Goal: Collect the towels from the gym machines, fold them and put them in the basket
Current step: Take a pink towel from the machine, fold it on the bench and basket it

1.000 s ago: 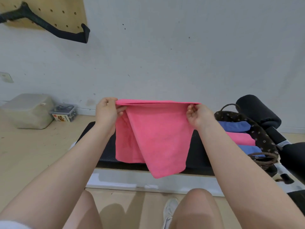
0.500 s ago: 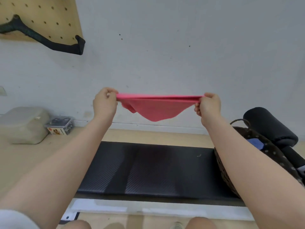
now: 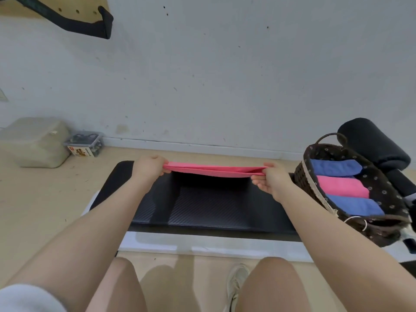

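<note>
A folded pink towel (image 3: 213,171) is stretched flat and edge-on between my hands, just above the far half of a black padded bench (image 3: 202,206). My left hand (image 3: 148,168) pinches its left end and my right hand (image 3: 271,179) pinches its right end. At the right end of the bench stands a dark wicker basket (image 3: 302,174) with a dotted liner. It holds rolled towels: a blue one (image 3: 333,167), a pink one (image 3: 342,186) and another blue one (image 3: 353,206).
A black foam roller pad (image 3: 373,145) sits behind the basket. Against the white wall on the left floor are a beige bin (image 3: 33,140) and a small clear box (image 3: 84,144). A black handle (image 3: 90,25) hangs from a pegboard top left. My knees are below the bench.
The towel hung down from my hands a second ago, then swung up level. Now both hands have lowered it toward the bench, held flat and taut.
</note>
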